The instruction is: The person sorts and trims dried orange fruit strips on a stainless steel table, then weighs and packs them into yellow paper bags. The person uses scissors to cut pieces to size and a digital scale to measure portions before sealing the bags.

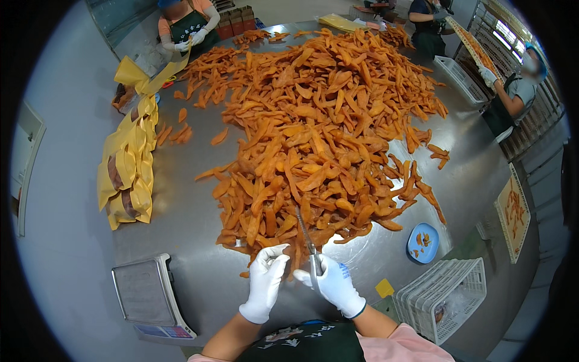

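Before me on the steel table [199,267] lies a large pile of orange dried sweet potato strips [312,163]. My right hand [337,280], in a white glove, is closed on a metal hand tool [304,228], scissors or tongs by its shape. The tool's far end points into the near edge of the pile. My left hand [267,278], gloved too, is at that edge just left of the tool. Its thumb and fingers curl close together; whether a small piece is between them cannot be made out.
Yellow filled bags [131,172] line the left edge, above a weighing scale [144,289]. At right are a blue dish [423,243] with scraps, a white plastic crate [441,296] and a tray of strips [513,212]. Co-workers [194,27] stand around the far side; one holds a loaded tray [475,45].
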{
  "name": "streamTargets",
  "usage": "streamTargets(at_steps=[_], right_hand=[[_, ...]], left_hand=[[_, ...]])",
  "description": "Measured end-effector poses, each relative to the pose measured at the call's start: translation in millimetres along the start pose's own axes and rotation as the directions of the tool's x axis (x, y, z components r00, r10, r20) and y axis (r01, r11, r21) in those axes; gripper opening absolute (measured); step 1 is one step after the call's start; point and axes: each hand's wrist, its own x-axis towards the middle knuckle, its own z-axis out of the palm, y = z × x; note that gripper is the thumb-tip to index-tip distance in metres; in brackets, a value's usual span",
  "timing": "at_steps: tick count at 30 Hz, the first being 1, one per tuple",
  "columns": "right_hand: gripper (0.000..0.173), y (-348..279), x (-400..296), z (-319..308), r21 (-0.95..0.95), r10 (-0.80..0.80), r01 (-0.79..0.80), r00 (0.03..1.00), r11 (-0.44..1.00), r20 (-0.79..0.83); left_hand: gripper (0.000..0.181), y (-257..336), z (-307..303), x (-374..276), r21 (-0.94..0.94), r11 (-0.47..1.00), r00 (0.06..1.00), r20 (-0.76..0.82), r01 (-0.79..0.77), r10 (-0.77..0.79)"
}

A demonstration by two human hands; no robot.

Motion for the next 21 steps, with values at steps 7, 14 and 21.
streamTargets(at_steps=[7,14,21], right_hand=[[0.044,-11,3,3,0.115,0.085,-0.091,0.995,0.989,0.054],[0.03,10,7,-10,0.632,0.072,-0.212,0.968,0.746,0.24],[0.032,19,2,-22,0.752,0.14,-0.335,0.939,0.568,0.313]], left_hand=[[0.021,-4,3,0,0.101,0.984,0.989,0.012,-0.148,0.148],[0.016,3,-9,14,-0.13,0.991,1.0,-0.015,0.021,-0.023],[0.028,6,-29,31,-0.54,0.83,0.99,0.049,0.135,-0.129]])
